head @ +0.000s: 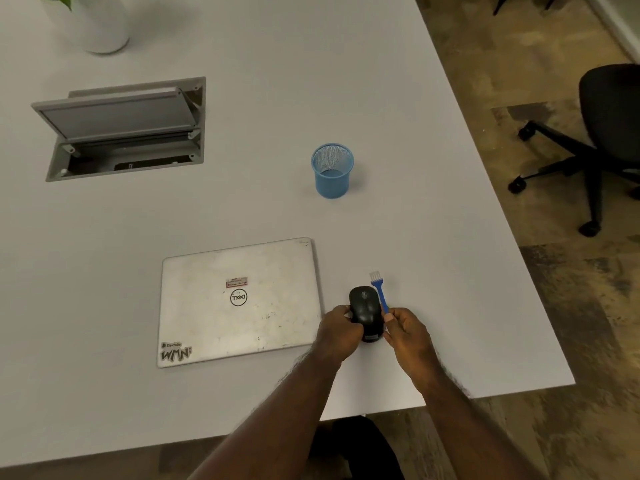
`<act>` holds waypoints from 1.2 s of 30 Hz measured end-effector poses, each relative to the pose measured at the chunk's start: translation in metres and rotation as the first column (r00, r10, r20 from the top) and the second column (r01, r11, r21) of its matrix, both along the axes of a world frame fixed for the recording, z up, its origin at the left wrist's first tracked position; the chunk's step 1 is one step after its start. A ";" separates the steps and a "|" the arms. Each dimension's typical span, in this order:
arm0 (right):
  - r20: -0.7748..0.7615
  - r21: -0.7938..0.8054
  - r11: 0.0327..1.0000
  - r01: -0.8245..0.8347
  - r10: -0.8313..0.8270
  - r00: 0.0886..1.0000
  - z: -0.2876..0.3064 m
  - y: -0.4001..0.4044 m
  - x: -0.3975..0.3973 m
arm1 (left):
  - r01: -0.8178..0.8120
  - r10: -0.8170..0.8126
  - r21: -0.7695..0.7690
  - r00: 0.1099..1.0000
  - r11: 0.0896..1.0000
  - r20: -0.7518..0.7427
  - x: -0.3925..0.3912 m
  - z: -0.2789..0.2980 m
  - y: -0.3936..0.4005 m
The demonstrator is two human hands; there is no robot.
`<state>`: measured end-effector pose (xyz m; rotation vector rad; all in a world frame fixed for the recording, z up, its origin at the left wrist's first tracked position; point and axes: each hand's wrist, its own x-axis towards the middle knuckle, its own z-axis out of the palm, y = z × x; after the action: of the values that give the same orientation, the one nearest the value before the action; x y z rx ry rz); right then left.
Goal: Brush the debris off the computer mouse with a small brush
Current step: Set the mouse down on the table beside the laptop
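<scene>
A black computer mouse is held just to the right of the laptop, near the table's front right corner. My left hand grips its left side and rear. My right hand pinches the lower end of a small blue brush whose handle runs up along the mouse's right side. The brush's pale bristles point away from me, past the mouse's front. No debris is plainly visible on the mouse.
A closed white laptop lies left of the mouse. A blue mesh cup stands farther back. An open cable hatch and a white vase sit at the far left. A black office chair stands beyond the table's right edge.
</scene>
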<state>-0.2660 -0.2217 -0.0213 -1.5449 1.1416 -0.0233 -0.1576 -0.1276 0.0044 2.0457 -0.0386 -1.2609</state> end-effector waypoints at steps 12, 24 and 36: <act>0.156 -0.118 0.971 0.210 -0.191 0.969 0.050 -0.070 0.023 | -0.005 0.038 -0.095 0.933 0.996 0.359 0.045 0.018 0.035; 0.089 -0.697 0.712 -0.086 0.205 0.975 0.129 -0.121 0.208 | 0.054 -0.176 0.188 0.667 0.981 0.724 0.140 0.050 0.100; -0.228 -0.751 0.567 -0.338 0.259 0.939 0.098 -0.123 0.265 | 0.006 -0.177 0.236 0.679 0.972 0.713 0.151 0.037 0.129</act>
<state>-0.0006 -0.3452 0.0770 -2.5538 0.9537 -0.2595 -0.0069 0.0014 0.0418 2.6524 -0.4007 -0.4148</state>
